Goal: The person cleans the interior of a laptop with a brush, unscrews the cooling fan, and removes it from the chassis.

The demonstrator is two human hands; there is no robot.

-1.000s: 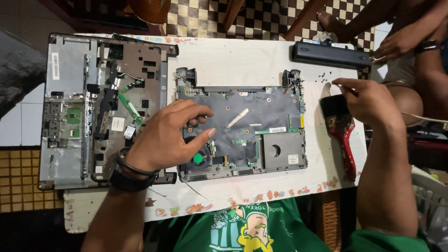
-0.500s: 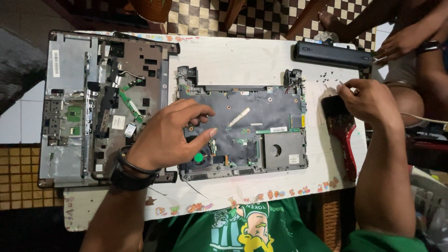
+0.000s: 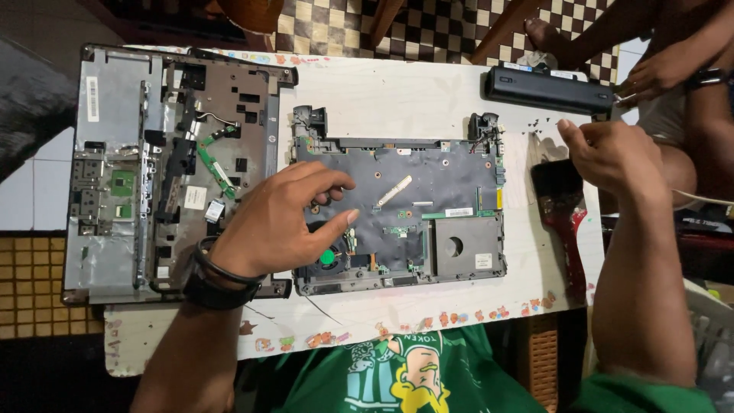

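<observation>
An opened laptop base with its dark board exposed lies in the middle of the white table. My left hand rests on the base's left part, fingers spread, thumb beside the green fan. It grips nothing. My right hand hovers above the table's right edge, over the bristles of a red-handled brush. Its fingers are curled together, and I see nothing between them. Tiny dark screws lie scattered just left of its fingertips.
The laptop's removed top cover lies upside down at the left, overhanging the table. A long black battery sits at the far right corner. Another person's hand and foot are beyond it.
My right hand has drifted slightly up and right beside the brush, its fingers more curled. The left hand stays on the laptop base.
</observation>
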